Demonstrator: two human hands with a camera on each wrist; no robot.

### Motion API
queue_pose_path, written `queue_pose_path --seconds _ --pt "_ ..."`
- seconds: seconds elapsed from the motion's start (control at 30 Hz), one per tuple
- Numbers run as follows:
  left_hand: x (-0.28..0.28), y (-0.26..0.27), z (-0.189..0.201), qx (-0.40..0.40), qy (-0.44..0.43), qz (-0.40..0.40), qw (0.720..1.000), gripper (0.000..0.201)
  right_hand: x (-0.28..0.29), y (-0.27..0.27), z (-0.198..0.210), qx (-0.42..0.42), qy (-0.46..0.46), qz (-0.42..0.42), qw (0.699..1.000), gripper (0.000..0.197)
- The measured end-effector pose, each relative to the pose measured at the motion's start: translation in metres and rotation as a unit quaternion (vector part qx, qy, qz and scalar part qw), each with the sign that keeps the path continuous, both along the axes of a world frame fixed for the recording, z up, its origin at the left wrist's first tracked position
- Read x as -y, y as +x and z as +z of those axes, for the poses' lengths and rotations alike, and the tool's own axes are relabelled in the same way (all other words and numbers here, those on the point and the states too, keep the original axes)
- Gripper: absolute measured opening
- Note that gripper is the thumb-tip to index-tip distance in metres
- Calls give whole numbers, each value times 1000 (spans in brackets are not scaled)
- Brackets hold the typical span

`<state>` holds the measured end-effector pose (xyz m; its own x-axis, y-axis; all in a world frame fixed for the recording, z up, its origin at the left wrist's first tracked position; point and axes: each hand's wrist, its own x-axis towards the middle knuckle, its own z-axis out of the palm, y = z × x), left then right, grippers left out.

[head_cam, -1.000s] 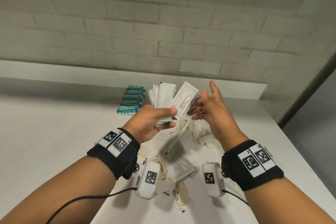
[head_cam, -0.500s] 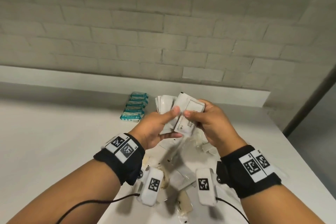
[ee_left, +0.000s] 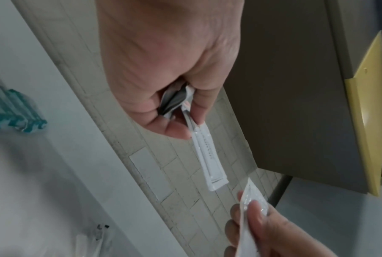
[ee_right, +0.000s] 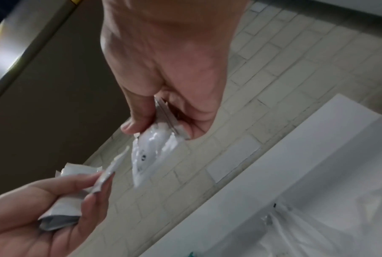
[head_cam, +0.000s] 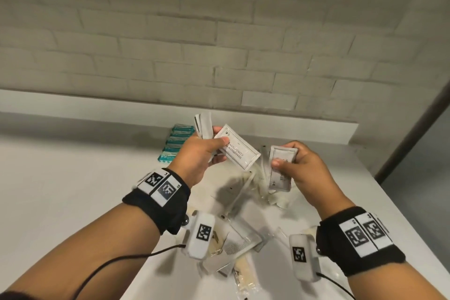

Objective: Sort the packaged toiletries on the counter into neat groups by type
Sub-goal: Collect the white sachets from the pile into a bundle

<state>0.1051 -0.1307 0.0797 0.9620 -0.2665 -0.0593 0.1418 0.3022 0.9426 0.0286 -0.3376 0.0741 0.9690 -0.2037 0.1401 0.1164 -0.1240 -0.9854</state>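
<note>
Half a second back both hands met on one sachet. Now apart: left hand (head_cam: 198, 156) holds its fan of sachets (head_cam: 204, 125) with the shampoo-and-conditioner sachet (head_cam: 239, 153) fronting it, thumb on top. Right hand (head_cam: 305, 165) has drawn away to the right with a separate white sachet (head_cam: 281, 169) pinched between thumb and fingers, above the desk (head_cam: 73, 190).

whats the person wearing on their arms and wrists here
Both forearms are bare, with no sleeves. Each wrist carries a wide black fabric band bearing two white tags printed with black square codes. Below each wrist hangs a white rounded camera pod with its own black square code; the right one matches. A thin black cable trails from the left pod, another from the right.
</note>
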Motion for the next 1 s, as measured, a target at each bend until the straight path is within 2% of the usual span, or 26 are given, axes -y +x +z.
queue_pose_path --seconds 0.1,0.17,0.23,0.3,0.33,0.4,0.47,0.53,0.6,0.67,0.73,0.77,0.83,0.9,0.93,1.0 --pt "2 1 -1 -16 -66 24 997 14 0 1 2 18 37 -5 999 23" --pt "5 1 -1 -50 -146 45 987 21 -12 3 1 21 90 0 996 17" --pt "10 -4 1 -81 -190 37 978 27 -31 4 -1 5 151 30 988 17" --pt "16 -10 1 -82 -148 -4 986 22 -46 9 1 -1 181 53 982 24" --pt "18 -12 -1 -70 -103 -30 992 19 -49 13 5 6 189 47 981 20" --pt "22 -18 -4 -46 -34 -83 995 16 -51 21 14 18 202 5 979 9" --pt "23 -21 -6 -32 4 -124 992 12 -50 29 19 30 196 -37 979 16" --pt "23 -23 -6 -30 21 -154 987 12 -49 33 21 48 192 -65 978 30" --pt "22 -23 -7 -40 11 -172 984 21 -43 34 21 47 200 -82 975 45" --pt "19 -20 -6 -62 -18 -178 982 27 -35 31 20 40 205 -84 974 38" --pt "15 -15 -7 -59 -26 -167 984 27 -27 27 19 24 218 -51 974 22" --pt "14 -13 -8 -53 -20 -156 986 24 -24 26 18 10 228 -17 973 21" --pt "13 -11 -10 -38 10 -139 990 16 -23 23 17 -34 231 71 970 31" --pt "16 -13 -11 -25 51 -149 987 12 -26 23 16 -57 190 122 973 32" --pt "17 -13 -12 -24 69 -160 984 16 -27 25 15 -50 168 121 977 29" --pt "19 -13 -11 -43 94 -176 979 42 -24 29 18 2 131 85 988 23"
